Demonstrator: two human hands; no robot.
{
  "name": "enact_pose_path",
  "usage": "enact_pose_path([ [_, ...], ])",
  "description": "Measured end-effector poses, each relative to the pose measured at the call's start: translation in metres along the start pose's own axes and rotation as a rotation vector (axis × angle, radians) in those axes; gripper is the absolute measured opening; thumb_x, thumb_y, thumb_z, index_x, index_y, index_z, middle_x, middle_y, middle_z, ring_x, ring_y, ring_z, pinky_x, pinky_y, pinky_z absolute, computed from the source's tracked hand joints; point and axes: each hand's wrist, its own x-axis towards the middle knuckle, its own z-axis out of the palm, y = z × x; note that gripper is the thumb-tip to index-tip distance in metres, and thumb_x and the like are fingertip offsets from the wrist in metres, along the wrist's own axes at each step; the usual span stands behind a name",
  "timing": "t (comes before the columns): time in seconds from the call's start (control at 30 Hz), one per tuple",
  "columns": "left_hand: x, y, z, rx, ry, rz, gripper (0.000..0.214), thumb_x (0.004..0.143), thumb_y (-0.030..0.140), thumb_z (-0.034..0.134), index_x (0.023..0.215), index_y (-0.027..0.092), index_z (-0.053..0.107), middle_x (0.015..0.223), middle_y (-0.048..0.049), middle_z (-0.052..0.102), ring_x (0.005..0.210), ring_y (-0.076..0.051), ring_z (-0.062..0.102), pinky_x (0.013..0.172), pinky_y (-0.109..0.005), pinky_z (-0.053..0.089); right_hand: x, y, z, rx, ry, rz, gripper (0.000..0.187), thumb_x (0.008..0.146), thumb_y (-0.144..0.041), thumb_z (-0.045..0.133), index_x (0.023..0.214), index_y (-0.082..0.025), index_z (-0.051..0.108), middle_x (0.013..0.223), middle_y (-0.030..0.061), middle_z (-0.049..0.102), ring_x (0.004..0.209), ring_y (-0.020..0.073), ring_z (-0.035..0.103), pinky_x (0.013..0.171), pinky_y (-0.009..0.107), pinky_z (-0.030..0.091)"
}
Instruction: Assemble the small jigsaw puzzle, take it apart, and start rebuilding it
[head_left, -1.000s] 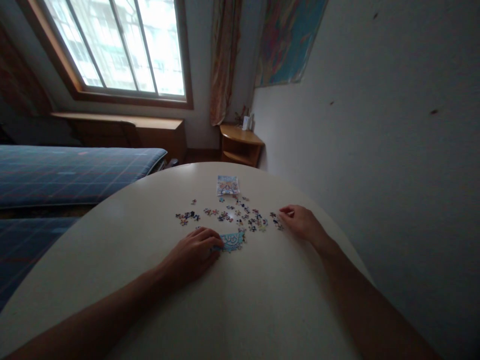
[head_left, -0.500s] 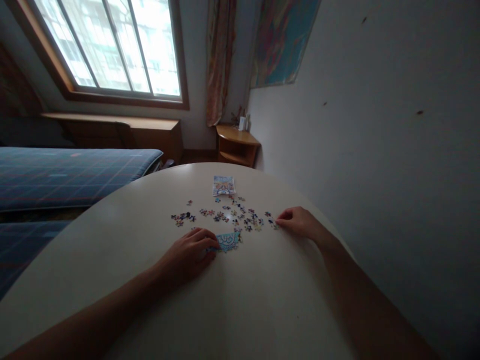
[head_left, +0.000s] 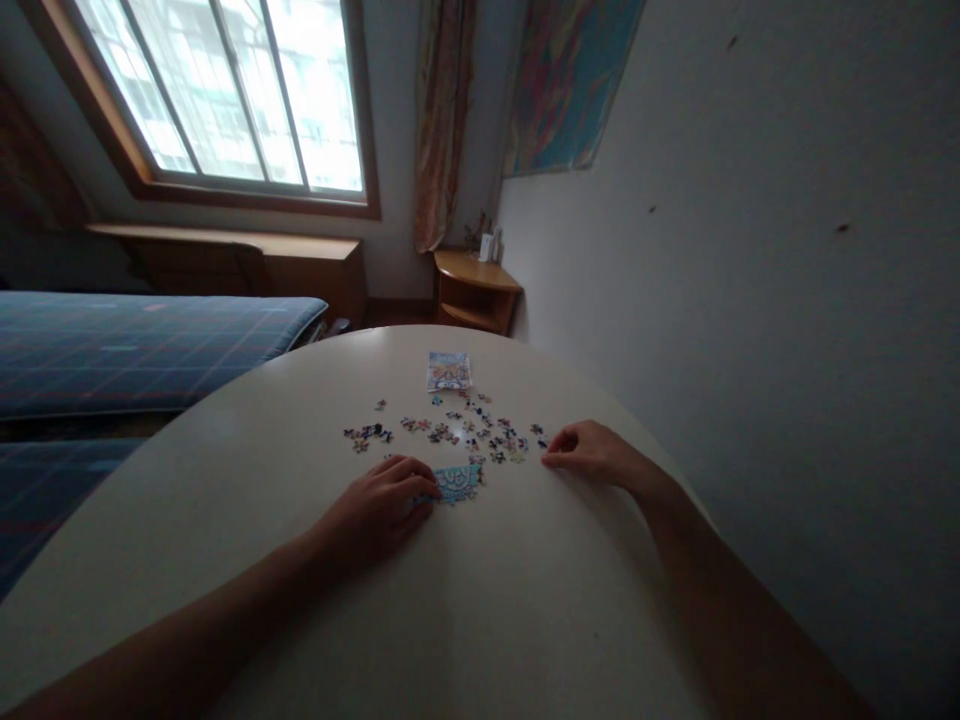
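Observation:
A joined section of light-blue jigsaw puzzle (head_left: pixel 457 483) lies flat on the white table, its left end covered by my fingers. My left hand (head_left: pixel 397 495) is closed over that end, fingers curled and thumb beside it. To the right, my right hand (head_left: pixel 589 450) is held low over the table, thumb and forefinger pinched together. A puzzle piece seems to be in that pinch, mostly hidden by the fingertips. Loose puzzle pieces (head_left: pixel 442 434) are scattered beyond the joined section, some close to my right fingertips. Another small group of pieces (head_left: pixel 367 433) lies at the left.
A picture packet (head_left: pixel 448 372) lies behind the pieces on the round white table (head_left: pixel 510 600). The wall (head_left: pixel 787 350) runs close along the right side. Past the table are a plaid mattress (head_left: pixel 150 350) at the left and a wooden corner stand (head_left: pixel 476 275).
My right hand has shifted slightly left and toward me, and the piece by its fingertips is no longer plainly visible. My left hand stays on the joined section.

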Motion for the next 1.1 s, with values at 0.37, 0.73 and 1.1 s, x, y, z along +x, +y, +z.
enact_pose_path([
  [0.37,0.001,0.002,-0.001,0.017,-0.024,-0.026,0.015,0.092,0.018,0.054,0.101,0.020,0.065,0.107,-0.0069,0.066,0.101,-0.021,0.060,0.090,-0.039,0.053,-0.020,-0.042,0.023,0.046,-0.243,-0.439,0.016,0.078,-0.030,0.073,0.089,-0.020,0.075,0.080,0.0017,0.063,0.070,0.0131,0.055,0.065,0.024,0.043],
  [0.73,0.002,0.003,-0.002,0.012,-0.028,-0.021,0.016,0.092,0.018,0.054,0.102,0.021,0.067,0.107,-0.0071,0.066,0.101,-0.021,0.060,0.090,-0.038,0.053,-0.023,-0.051,0.029,0.008,-0.251,-0.461,0.023,0.076,-0.034,0.077,0.091,-0.017,0.073,0.080,0.0012,0.061,0.073,0.0136,0.055,0.065,0.024,0.041],
  [1.1,0.002,0.003,-0.002,0.004,-0.014,-0.014,0.015,0.092,0.018,0.054,0.100,0.021,0.067,0.106,-0.0070,0.066,0.100,-0.020,0.060,0.090,-0.038,0.053,-0.021,-0.056,0.039,-0.012,-0.204,-0.554,0.016,0.079,-0.030,0.073,0.089,-0.017,0.072,0.076,0.0000,0.061,0.068,0.0112,0.053,0.063,0.022,0.038],
])
